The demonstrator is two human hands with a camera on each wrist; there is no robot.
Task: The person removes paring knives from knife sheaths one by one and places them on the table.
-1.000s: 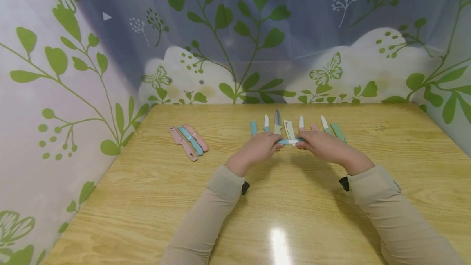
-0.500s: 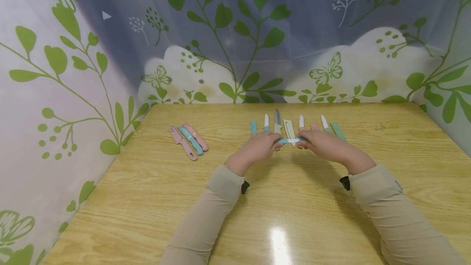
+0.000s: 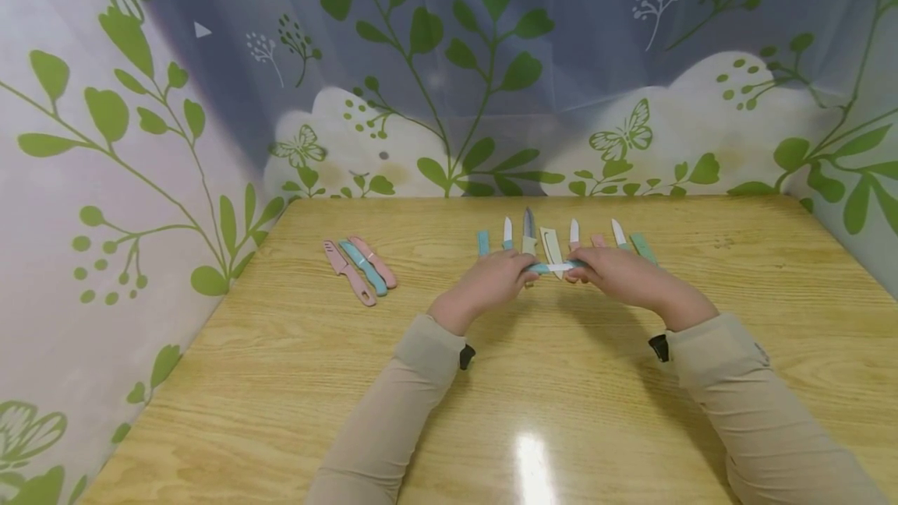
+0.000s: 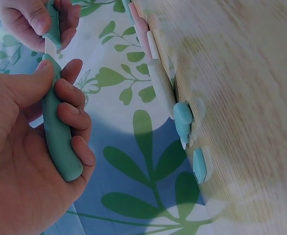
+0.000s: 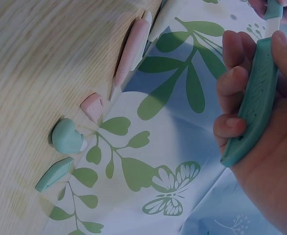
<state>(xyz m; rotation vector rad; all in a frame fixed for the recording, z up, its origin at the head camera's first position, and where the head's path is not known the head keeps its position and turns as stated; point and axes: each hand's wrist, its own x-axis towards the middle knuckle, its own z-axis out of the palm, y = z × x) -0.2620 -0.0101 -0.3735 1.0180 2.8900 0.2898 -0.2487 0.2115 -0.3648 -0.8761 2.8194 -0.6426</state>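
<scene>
In the head view both hands meet above the table, joined by one small teal knife. My left hand (image 3: 494, 280) curls its fingers round the knife's smooth teal handle (image 4: 60, 132). My right hand (image 3: 627, 279) grips the teal sheath (image 5: 253, 103), which has raised lettering. A short stretch of white blade (image 5: 272, 27) shows between handle and sheath; the tip is hidden inside the sheath. Just beyond the hands lie a cream-handled knife with a dark blade (image 3: 529, 223), a cream sheath (image 3: 550, 246) and a pink-handled knife (image 3: 574, 231).
The row also has a blue sheath (image 3: 483, 243), a blue-handled knife (image 3: 508, 232), a pink sheath (image 3: 599, 241), a green-handled knife (image 3: 620, 234) and a green sheath (image 3: 642, 248). Left on the wooden table (image 3: 281, 380) lie two pink knives and a blue knife (image 3: 365, 267). Patterned cloth hangs behind.
The right hand has shifted very slightly to the right with the sheath, and a little more white blade shows. The left hand has barely moved, and the things on the table lie as before.
</scene>
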